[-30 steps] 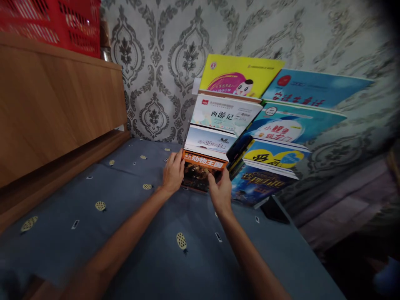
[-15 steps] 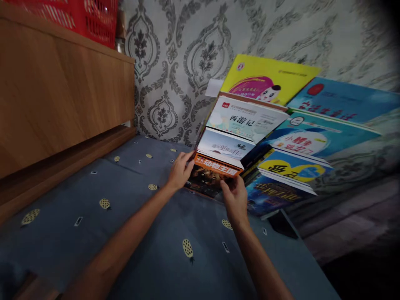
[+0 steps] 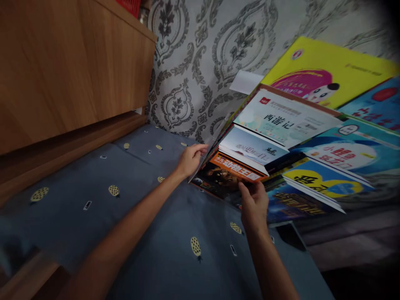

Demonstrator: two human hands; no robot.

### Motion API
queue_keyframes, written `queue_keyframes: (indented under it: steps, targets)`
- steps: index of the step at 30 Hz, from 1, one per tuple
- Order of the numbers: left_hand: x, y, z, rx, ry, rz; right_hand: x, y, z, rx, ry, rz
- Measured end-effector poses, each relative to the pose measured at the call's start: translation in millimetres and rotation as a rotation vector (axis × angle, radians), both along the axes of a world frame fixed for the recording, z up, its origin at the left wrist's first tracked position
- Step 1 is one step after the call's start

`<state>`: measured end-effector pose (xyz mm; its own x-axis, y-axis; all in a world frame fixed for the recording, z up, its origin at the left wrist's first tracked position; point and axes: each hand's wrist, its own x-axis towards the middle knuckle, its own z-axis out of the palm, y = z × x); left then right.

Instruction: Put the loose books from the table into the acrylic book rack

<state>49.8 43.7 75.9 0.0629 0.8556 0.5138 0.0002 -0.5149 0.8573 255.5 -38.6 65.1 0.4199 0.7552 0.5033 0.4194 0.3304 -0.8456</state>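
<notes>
Several books stand in tiers, in two columns, on what looks like a book rack. At the front of the left column is an animal book (image 3: 223,177) with an orange band and a dark picture cover. My right hand (image 3: 255,206) is closed at its right edge, thumb on the cover; the other fingers are partly hidden. My left hand (image 3: 191,160) has its fingers curled on the thin left side panel (image 3: 197,171) of the rack. Behind the animal book stand a pale blue-white book (image 3: 250,146), a white book (image 3: 281,118) and a yellow book (image 3: 337,66).
The right column holds a blue-yellow book (image 3: 325,177) and a dark blue book (image 3: 293,204), among others. A wooden cabinet (image 3: 78,75) rises at the left. Patterned wallpaper (image 3: 178,104) is behind. The grey-blue cloth (image 3: 150,250) has pineapple prints.
The view has shifted, so the books appear larger and further right. My left hand has moved from the animal book's left edge to the side panel. My right hand stays by the animal book.
</notes>
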Motion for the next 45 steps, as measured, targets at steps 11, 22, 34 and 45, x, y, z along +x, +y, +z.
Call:
queue_keyframes:
  steps: [11,22,34,45]
  targets:
    - [19.9,-15.8,1.8,0.259,0.183,-0.024,-5.2,1.7,34.3,0.143,0.105,0.013]
    - [25.4,-20.4,-0.9,0.177,0.12,-0.134,-12.7,17.8,35.4,0.124,0.28,0.052]
    - [34.6,-19.9,7.3,0.141,0.087,-0.089,-3.3,22.0,38.5,0.043,0.343,0.044]
    - [39.3,-10.3,17.7,0.153,0.081,-0.079,-3.6,32.3,33.3,0.122,0.223,0.026]
